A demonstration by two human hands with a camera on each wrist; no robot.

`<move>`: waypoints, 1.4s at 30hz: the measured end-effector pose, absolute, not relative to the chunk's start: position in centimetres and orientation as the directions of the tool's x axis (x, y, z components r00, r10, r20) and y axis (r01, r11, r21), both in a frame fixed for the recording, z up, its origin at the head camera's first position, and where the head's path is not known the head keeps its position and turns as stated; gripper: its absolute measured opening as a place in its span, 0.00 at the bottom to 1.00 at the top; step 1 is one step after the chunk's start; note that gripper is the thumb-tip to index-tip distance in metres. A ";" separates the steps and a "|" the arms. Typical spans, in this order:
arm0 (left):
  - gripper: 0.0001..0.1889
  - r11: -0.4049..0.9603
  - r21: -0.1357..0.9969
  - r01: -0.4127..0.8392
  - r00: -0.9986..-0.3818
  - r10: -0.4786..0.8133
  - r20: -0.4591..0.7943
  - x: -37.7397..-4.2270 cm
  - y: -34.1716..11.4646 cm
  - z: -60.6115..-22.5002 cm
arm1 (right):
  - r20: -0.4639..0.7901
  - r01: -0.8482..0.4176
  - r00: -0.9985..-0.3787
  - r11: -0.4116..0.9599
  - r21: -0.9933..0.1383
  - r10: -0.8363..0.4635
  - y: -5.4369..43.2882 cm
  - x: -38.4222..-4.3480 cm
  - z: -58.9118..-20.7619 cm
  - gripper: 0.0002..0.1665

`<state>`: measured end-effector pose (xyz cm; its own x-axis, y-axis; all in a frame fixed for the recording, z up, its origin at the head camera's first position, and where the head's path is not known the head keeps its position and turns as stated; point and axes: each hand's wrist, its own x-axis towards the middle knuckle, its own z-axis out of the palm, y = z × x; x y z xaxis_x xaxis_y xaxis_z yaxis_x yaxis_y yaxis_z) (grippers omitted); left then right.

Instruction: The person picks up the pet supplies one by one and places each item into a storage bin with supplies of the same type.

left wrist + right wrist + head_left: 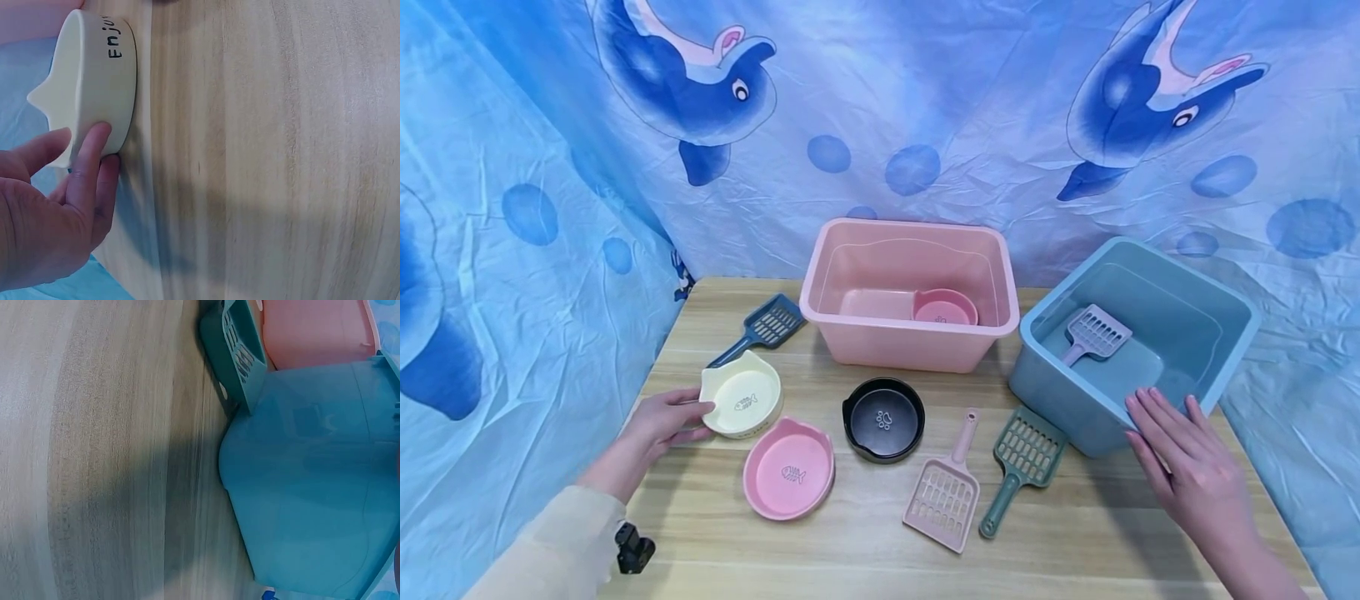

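My left hand is at the left side of a cream cat-ear bowl and pinches its rim. In the left wrist view the fingers lie against the bowl's outer wall, with the thumb over the rim. My right hand rests with straight fingers on the near right rim of a blue litter box. A lilac litter scoop lies inside that box. Only a sliver of the right hand shows at the edge of the right wrist view.
Behind stands a pink litter box holding a pink bowl. On the table lie a dark blue scoop, another pink bowl, a black bowl, a pale pink scoop and a green scoop, which lies close against the blue box.
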<state>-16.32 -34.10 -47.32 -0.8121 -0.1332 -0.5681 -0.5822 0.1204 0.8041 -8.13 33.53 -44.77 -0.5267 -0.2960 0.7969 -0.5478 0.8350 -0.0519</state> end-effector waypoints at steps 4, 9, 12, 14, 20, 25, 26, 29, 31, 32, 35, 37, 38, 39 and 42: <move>0.39 0.071 0.808 -0.584 -0.806 -0.164 -0.569 -16.1 -34.2 -47.5 | 0.806 -0.541 -0.520 0.839 -0.056 -0.281 33.5 -8.1 -45.0 0.30; 0.38 0.038 0.809 -0.586 -0.800 -0.185 -0.571 -16.1 -34.3 -47.9 | 0.798 -0.494 -0.549 0.867 -0.069 -0.250 33.4 -7.9 -45.4 0.30; 0.37 0.020 0.814 -0.581 -0.802 -0.188 -0.568 -16.1 -34.3 -48.0 | 0.796 -0.473 -0.561 0.877 -0.081 -0.229 33.4 -7.8 -45.6 0.30; 0.36 0.007 0.816 -0.578 -0.803 -0.185 -0.567 -16.1 -34.2 -48.0 | 0.800 -0.465 -0.560 0.881 -0.089 -0.214 33.4 -7.7 -45.7 0.29; 0.35 -0.028 0.813 -0.581 -0.795 -0.193 -0.575 -16.1 -34.1 -47.9 | 0.835 -0.444 -0.524 0.891 -0.100 -0.167 33.0 -7.8 -45.9 0.27; 0.35 -0.037 0.809 -0.587 -0.787 -0.208 -0.581 -16.2 -34.0 -47.8 | 0.856 -0.430 -0.498 0.897 -0.104 -0.139 32.6 -8.0 -46.0 0.26; 0.35 -0.037 0.809 -0.587 -0.786 -0.211 -0.580 -16.2 -33.9 -47.7 | 0.858 -0.430 -0.495 0.897 -0.104 -0.138 32.6 -8.0 -46.0 0.26; 0.36 -0.044 0.811 -0.583 -0.787 -0.216 -0.578 -16.2 -34.0 -47.7 | 0.863 -0.437 -0.487 0.893 -0.104 -0.138 32.4 -8.1 -46.0 0.25; 0.36 -0.050 0.814 -0.578 -0.790 -0.215 -0.574 -16.2 -34.1 -47.7 | 0.863 -0.441 -0.486 0.891 -0.104 -0.140 32.4 -8.1 -46.0 0.25; 0.36 -0.052 0.816 -0.576 -0.792 -0.212 -0.572 -16.1 -34.1 -47.7 | 0.864 -0.443 -0.483 0.890 -0.103 -0.140 32.4 -8.2 -45.9 0.25; 0.35 -0.044 0.819 -0.572 -0.798 -0.201 -0.568 -16.0 -34.1 -47.5 | 0.869 -0.448 -0.475 0.888 -0.103 -0.139 32.3 -8.2 -45.9 0.25; 0.35 -0.037 0.818 -0.574 -0.799 -0.192 -0.570 -15.9 -34.2 -47.4 | 0.876 -0.453 -0.463 0.886 -0.102 -0.135 32.2 -8.2 -45.8 0.25; 0.35 -0.033 0.817 -0.575 -0.800 -0.187 -0.570 -15.9 -34.2 -47.2 | 0.878 -0.454 -0.459 0.885 -0.102 -0.135 32.1 -8.2 -45.8 0.25; 0.36 -0.030 0.816 -0.578 -0.799 -0.183 -0.573 -15.9 -34.3 -47.2 | 0.878 -0.455 -0.460 0.885 -0.102 -0.135 32.1 -8.2 -45.7 0.25; 0.37 -0.030 0.809 -0.586 -0.795 -0.173 -0.582 -15.9 -34.5 -46.8 | 0.877 -0.457 -0.460 0.883 -0.102 -0.137 32.1 -8.2 -45.7 0.25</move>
